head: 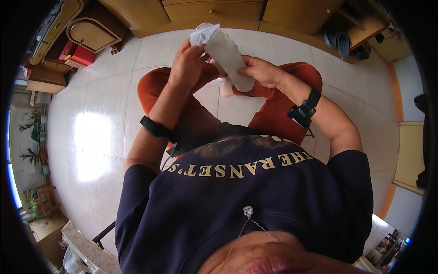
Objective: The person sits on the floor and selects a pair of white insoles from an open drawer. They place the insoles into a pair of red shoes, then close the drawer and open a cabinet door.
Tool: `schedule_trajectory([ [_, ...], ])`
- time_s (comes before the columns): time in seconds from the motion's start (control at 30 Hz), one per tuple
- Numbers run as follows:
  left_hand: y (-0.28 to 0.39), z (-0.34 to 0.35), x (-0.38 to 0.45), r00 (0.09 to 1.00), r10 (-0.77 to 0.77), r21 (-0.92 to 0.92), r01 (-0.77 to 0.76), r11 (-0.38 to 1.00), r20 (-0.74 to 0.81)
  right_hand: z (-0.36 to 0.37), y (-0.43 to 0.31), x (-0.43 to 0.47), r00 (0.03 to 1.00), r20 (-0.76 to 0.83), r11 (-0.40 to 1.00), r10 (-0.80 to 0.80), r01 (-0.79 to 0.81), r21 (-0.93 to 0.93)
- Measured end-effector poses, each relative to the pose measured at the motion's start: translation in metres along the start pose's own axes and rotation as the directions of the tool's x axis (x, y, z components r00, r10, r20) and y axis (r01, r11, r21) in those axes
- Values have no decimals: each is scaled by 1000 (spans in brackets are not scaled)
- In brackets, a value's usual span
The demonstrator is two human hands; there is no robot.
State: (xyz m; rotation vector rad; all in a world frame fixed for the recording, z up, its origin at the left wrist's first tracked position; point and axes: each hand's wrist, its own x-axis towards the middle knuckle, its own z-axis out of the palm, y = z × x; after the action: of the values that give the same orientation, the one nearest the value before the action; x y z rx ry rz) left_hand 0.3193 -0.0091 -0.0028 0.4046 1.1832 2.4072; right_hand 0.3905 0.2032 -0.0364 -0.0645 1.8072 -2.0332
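Note:
A pale, sole-shaped piece, like a shoe insole, is held above the lower legs, slanting from upper left to lower right. My left hand grips its upper left side, with the fingers at a whitish folded piece of cloth or paper that lies over the far end. My right hand pinches the right edge near the rounded near end, thumb on top. Below the piece, the feet are partly hidden, between knees in rust-red trousers.
Wooden cabinets line the far side, with grey-blue slippers on an open shelf at the right. Red boxes stand by the cabinet at the upper left. A patterned padded surface is at the lower left, potted plants at the far left.

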Motion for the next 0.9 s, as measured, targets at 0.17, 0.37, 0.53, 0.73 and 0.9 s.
schedule_trajectory([
  [0.17, 6, -3, 20, 993, -32, 234, 58, 970, -113, -3, 6, -9, 997, 71, 999, 32, -31, -19],
  [0.37, 1, 1, 25, 990, -25, 274, 62, 960, -136, 11, 4, -13, 928, -172, 798, -331, 178, -575],
  [0.53, 0, -3, 28, 984, -3, 371, 70, 926, -177, 25, -1, -13, 753, -65, 381, -655, 254, -889],
  [0.73, 2, -20, 43, 959, -50, 428, 170, 888, -279, 23, -10, -3, 811, -83, 441, -579, 226, -868],
  [0.9, -12, -49, 52, 939, -87, 270, 183, 945, -333, 1, 8, 8, 813, 0, 407, -583, 292, -866],
])
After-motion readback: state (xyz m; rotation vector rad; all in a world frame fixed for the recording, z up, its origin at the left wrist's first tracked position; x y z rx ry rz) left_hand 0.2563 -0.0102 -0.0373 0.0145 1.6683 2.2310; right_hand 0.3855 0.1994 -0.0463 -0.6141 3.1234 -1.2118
